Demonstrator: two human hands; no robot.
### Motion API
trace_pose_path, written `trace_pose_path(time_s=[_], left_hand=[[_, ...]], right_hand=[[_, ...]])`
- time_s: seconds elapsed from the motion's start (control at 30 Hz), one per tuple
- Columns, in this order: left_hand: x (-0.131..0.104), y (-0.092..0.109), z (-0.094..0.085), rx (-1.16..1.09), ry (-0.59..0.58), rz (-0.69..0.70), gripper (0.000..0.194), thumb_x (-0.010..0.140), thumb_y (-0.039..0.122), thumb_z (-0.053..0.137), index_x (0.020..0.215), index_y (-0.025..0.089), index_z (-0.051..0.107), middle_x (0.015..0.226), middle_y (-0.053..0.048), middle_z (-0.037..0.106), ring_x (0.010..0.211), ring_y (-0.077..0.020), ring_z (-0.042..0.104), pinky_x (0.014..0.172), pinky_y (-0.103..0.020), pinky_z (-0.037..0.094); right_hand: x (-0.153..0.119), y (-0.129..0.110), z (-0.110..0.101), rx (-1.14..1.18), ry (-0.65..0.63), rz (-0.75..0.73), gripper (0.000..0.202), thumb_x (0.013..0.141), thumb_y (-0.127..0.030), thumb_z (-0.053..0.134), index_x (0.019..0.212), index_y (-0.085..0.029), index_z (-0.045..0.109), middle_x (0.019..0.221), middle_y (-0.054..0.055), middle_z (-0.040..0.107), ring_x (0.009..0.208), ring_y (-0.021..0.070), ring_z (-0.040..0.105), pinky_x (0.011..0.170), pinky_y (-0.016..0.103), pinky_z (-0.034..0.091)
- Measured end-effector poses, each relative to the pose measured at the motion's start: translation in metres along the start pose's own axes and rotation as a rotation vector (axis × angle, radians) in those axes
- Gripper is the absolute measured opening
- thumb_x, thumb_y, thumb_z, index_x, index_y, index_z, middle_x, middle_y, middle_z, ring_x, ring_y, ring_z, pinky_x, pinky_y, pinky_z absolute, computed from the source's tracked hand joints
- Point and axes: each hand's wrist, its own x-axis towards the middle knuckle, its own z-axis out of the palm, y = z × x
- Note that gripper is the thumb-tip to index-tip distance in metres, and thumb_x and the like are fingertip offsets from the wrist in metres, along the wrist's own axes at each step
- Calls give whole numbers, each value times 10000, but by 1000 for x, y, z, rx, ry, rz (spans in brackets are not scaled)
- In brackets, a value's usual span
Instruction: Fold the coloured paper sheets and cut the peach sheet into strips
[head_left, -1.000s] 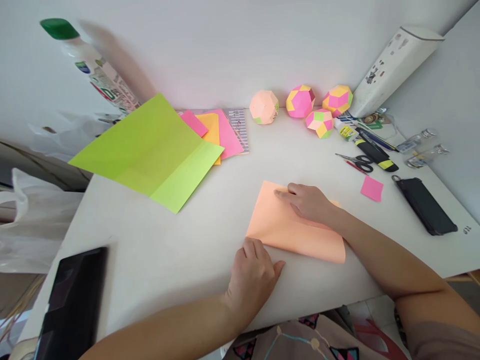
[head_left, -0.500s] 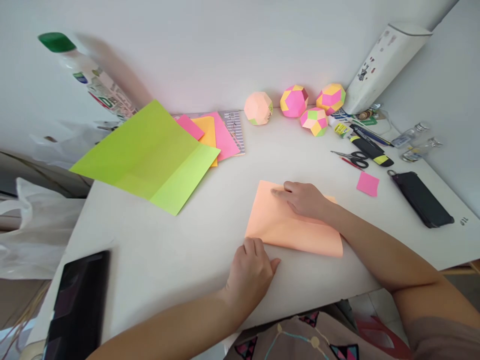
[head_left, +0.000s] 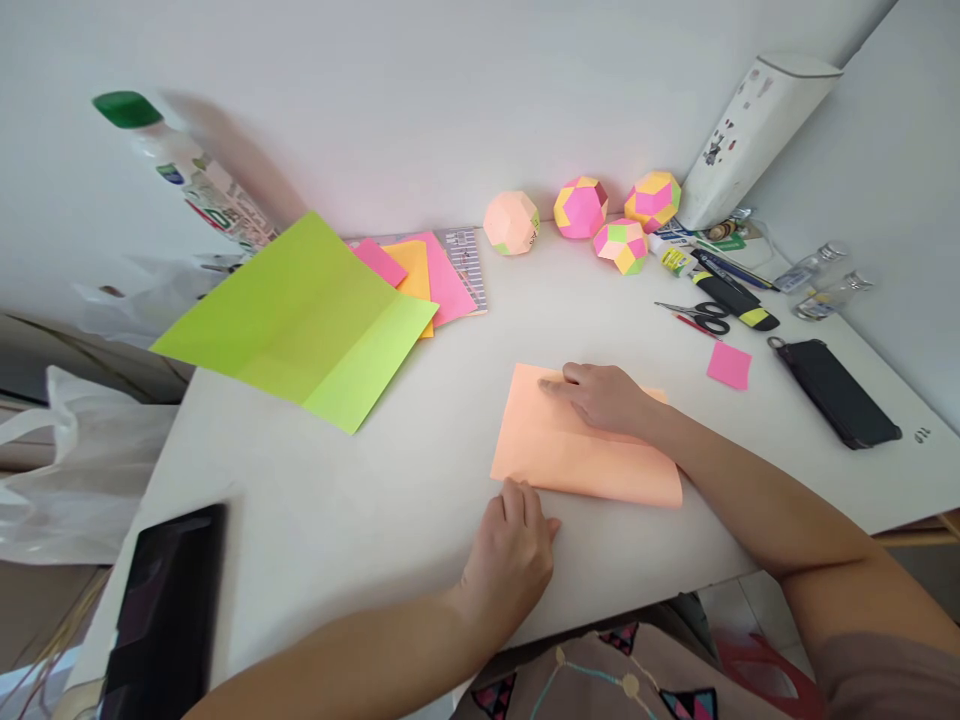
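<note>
A folded sheet of peach-orange paper [head_left: 592,455] lies on the white table in front of me. My right hand [head_left: 604,395] rests on its upper part, index finger stretched out and pressing near the far edge, the other fingers bent. A fold runs along the near side, and my right forearm covers part of the sheet. At the near left edge of the paper, my left hand [head_left: 514,545] is closed, with curled fingertips against that edge; its palm side is hidden.
A green sheet [head_left: 300,320] and pink and orange papers lie back left. Several paper balls [head_left: 581,208] stand by the wall. Scissors [head_left: 705,317], a pink sticky note [head_left: 729,366] and a black pouch [head_left: 840,392] lie right. A dark tablet-like device [head_left: 165,610] lies near left.
The left hand has shifted slightly, its thumb now tucked closer to the fingers. The right hand stays in place on the paper. The whole view has moved a little.
</note>
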Motion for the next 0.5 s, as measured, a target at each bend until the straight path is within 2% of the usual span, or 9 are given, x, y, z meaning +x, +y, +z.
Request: trace_pose_path(time_s=[0.07, 0.17, 0.3, 0.37, 0.5], left_hand=[[-1, 2, 1, -7, 35, 6, 301, 928, 227, 480, 994, -15, 647, 972, -232, 623, 845, -265, 587, 560, -314, 406], [-1, -1, 2, -5, 63, 9, 282, 924, 209, 473, 992, -6, 642, 942, -218, 623, 801, -252, 587, 534, -309, 403], [7, -18, 5, -154, 106, 72, 231, 891, 192, 505, 711, 105, 621, 700, -89, 556, 650, -206, 525, 493, -305, 389], [12, -30, 9, -237, 150, 106, 240, 859, 118, 507, 628, 147, 566, 653, -54, 502, 690, -209, 515, 556, -320, 429], [18, -42, 15, -326, 213, 91, 231, 803, 3, 459, 641, 150, 532, 913, -128, 557, 883, -228, 515, 644, -310, 465]], right_hand=[[0, 1, 1, 3, -4, 2, 473, 812, -63, 360, 1207, -232, 558, 793, 40, 510, 577, 133, 302, 524, 264, 174], [-1, 1, 1, 8, -7, 0, 470, 816, -58, 366, 1210, -227, 559, 798, 40, 515, 583, 131, 316, 526, 260, 179], [1, -2, 1, 44, -18, 14, 478, 815, -64, 385, 1217, -238, 579, 811, 42, 531, 588, 130, 353, 516, 251, 189], [2, -1, -2, 110, -23, 35, 472, 824, -71, 388, 1207, -253, 596, 824, 40, 548, 597, 129, 391, 520, 245, 224], [-1, 16, -22, 441, -32, 115, 399, 869, -164, 437, 1241, -222, 572, 860, 34, 600, 678, 131, 513, 616, 249, 384]])
